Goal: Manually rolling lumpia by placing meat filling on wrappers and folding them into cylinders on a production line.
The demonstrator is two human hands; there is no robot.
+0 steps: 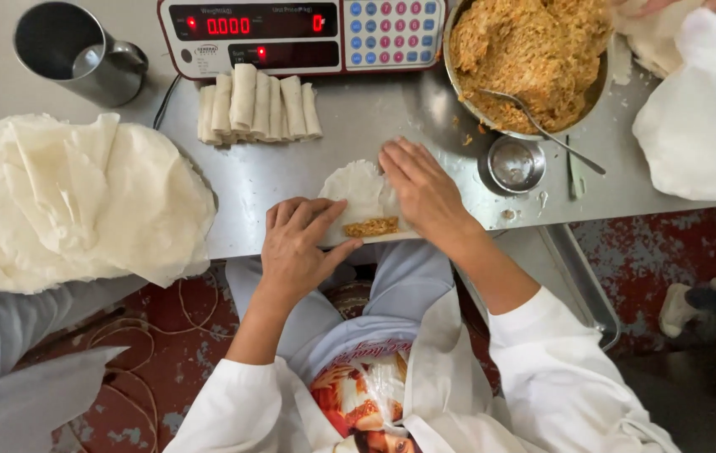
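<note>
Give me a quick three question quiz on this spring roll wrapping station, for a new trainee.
1. True or false: both hands, left hand and right hand, rest on the wrapper.
2. What lies on the wrapper's near edge?
3. The spoon rests in: A) steel mug B) filling bowl C) small steel cup

Key: 1 true; 2 a strip of filling; 3 B.

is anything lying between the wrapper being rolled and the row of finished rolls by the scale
Nothing visible does. Bare steel table separates the round white wrapper, held by the left hand and right hand, from the row of finished rolls.
</note>
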